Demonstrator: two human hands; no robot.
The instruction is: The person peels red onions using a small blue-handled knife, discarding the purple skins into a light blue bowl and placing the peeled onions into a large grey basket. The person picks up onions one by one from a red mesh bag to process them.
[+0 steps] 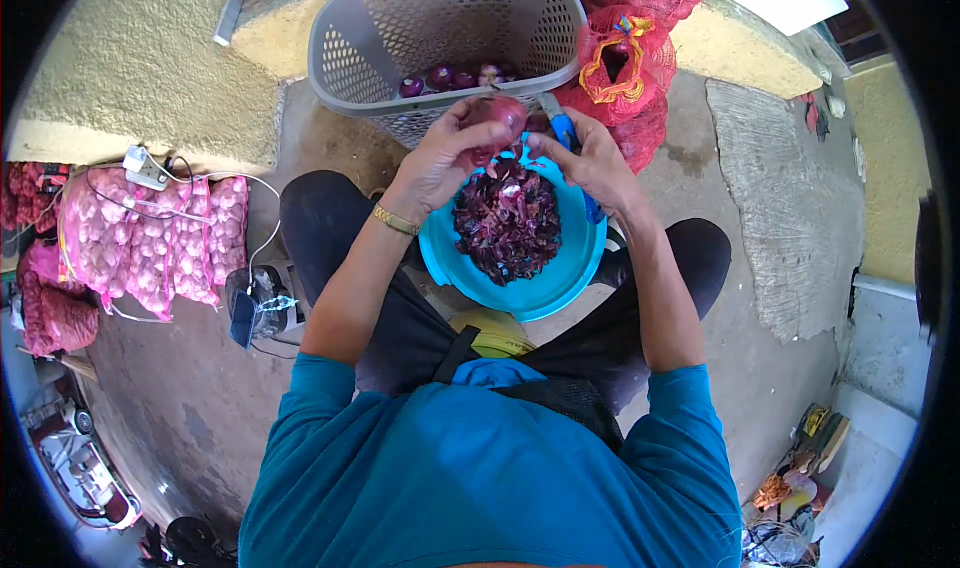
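Note:
My left hand (442, 151) grips a red onion (508, 114) above the near rim of a grey perforated plastic basket. A blue-handled knife (562, 126) is in my right hand (600, 163), its blade pointing up and away from me. The right thumb is close to the onion's underside, where loose skin hangs; I cannot tell whether it touches. Below both hands, between my legs, sits a turquoise plastic basin (517, 301) holding a heap of dark purple onion skins (506, 226). Several shiny purple onions (454, 78) lie at the bottom of the grey basket (450, 106).
Red mesh sacks (637, 129) stand against the basket's right side. Pink net bags of garlic (135, 230) lie to the left, with a white power strip (146, 169) on top. Its cable runs to a dark device (262, 301) near my left knee. A flattened sheet (772, 208) covers floor at right.

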